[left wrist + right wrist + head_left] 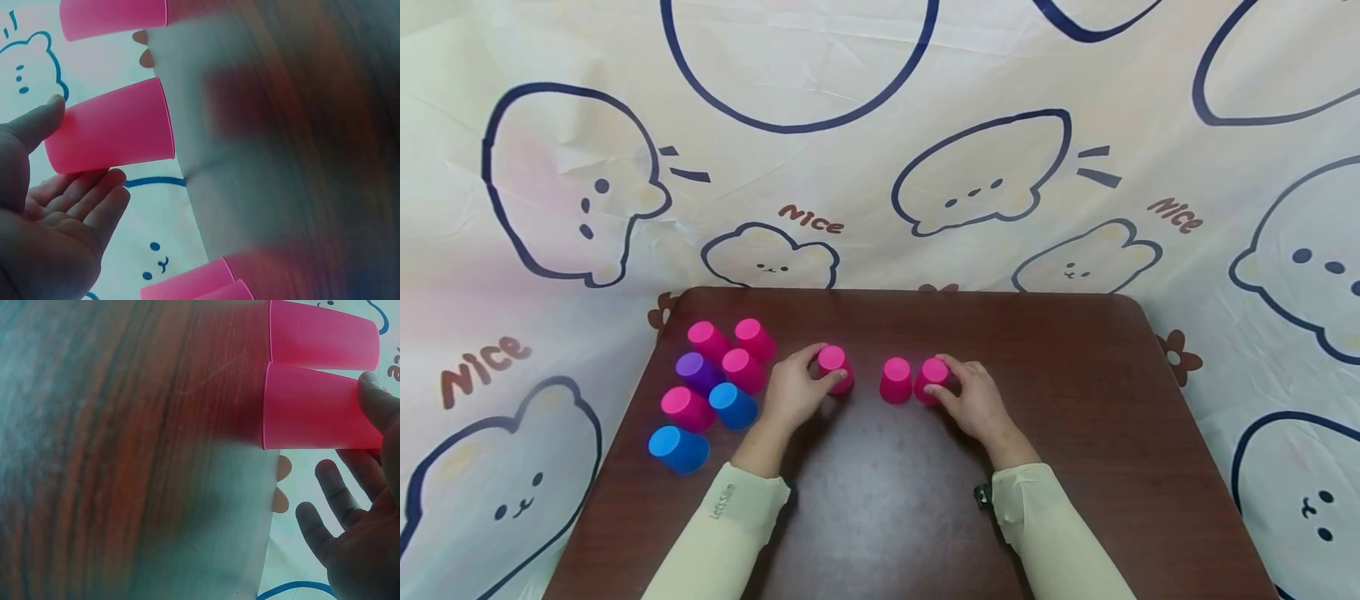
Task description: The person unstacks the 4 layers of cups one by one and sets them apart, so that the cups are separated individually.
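My left hand [792, 390] pinches a pink cup [832, 360] between thumb and fingers. That cup [115, 131] stands upside down, its wide rim toward the table, as the left wrist view shows. To its right, with a gap between, is another upside-down pink cup [896, 383]. Right beside that one stands a third pink cup [934, 370], which my right hand [981, 404] holds by its side. In the right wrist view the thumb lies on this cup [319, 412], while the other fingers are at its far side, some of them spread away from it.
At the left of the dark brown table [1075, 375] several upside-down cups stand in a cluster: pink ones [687, 408], a purple cup [698, 372] and two blue cups [678, 448]. A printed cloth [865, 183] hangs behind the table and along its sides.
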`<state>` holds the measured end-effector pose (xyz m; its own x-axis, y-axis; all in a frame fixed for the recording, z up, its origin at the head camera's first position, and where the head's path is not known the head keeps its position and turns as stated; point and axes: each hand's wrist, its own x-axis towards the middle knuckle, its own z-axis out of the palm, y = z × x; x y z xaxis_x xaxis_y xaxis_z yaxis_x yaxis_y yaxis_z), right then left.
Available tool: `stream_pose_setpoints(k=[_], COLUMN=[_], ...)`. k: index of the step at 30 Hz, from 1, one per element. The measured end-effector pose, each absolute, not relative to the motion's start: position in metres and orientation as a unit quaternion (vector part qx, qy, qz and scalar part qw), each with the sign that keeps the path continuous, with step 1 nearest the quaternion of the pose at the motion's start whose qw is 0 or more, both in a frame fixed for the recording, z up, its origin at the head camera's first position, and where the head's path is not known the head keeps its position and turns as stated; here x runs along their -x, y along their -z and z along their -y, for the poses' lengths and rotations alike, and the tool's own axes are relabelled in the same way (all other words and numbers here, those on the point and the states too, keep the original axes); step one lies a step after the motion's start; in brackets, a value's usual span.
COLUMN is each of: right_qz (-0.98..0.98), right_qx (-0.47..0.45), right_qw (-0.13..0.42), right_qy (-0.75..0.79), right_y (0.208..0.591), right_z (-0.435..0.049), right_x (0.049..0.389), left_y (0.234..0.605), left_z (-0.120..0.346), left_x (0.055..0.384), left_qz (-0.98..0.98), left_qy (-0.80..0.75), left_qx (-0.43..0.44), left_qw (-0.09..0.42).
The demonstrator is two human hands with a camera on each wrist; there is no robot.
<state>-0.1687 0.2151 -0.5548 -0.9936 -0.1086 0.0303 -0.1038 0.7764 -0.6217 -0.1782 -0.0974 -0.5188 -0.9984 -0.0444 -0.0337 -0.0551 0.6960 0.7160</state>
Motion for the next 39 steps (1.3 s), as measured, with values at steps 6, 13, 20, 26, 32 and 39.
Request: stream_pose_setpoints(k=[6, 13, 20, 26, 32, 39], right_qz=[-0.941, -0.941, -0.941, -0.942, -0.942, -0.942], right_qx=[0.053, 0.051, 0.058, 0.059, 0.057, 0.055], right_qw=[0.005, 0.006, 0.001, 0.0, 0.002, 0.004], right_qy=[0.333, 0.334, 0.332, 0.331, 0.331, 0.331], right_y=[0.554, 0.554, 0.556, 0.558, 0.557, 0.557], right_z=[-0.215, -0.215, -0.216, -0.216, -0.216, -0.216], right_x=[0.168, 0.168, 0.17, 0.17, 0.17, 0.17], left_y=[0.516, 0.513, 0.513, 0.514, 0.515, 0.514], left_z=[0.107, 0.117, 0.124, 0.132, 0.137, 0.138], left_x=[0.18, 0.182, 0.184, 0.185, 0.188, 0.189], left_qz=[-0.917, -0.916, -0.915, -0.914, -0.913, -0.909], left_qy=[-0.397, -0.398, -0.397, -0.401, -0.4, -0.406], left_qx=[0.042, 0.056, 0.069, 0.066, 0.079, 0.088], left_qw=[0.001, -0.004, -0.007, -0.008, -0.015, -0.023])
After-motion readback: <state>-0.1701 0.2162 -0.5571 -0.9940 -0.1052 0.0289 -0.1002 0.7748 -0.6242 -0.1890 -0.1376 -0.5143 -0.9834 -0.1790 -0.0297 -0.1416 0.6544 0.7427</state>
